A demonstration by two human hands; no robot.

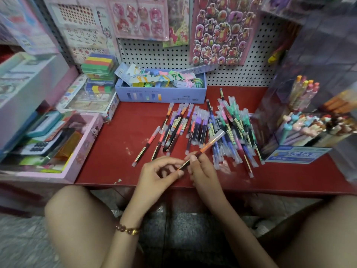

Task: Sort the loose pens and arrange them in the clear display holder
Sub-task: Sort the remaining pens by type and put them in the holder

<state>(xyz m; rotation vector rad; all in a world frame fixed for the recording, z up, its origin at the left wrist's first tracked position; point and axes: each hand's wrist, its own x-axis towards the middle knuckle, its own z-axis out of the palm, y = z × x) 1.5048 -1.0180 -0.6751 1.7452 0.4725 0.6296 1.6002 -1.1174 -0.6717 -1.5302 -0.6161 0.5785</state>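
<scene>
Pens (228, 124) lie loose beside the clear holder (274, 107), itself holding pens.

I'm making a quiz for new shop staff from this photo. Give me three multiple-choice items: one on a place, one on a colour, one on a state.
1. Where is the blue box?
A. behind the pile of pens, by the pegboard
B. on the floor
C. on the person's knees

2. What colour is the held pen?
A. green
B. orange
C. purple

3. How is that pen kept?
A. standing in a holder
B. pinched in both hands
C. lying loose in the pile

Answers: 1 A, it stands at the back of the red shelf. 2 B, orange shows below its clear cap. 3 B, the left hand and right hand both grip it.
</scene>
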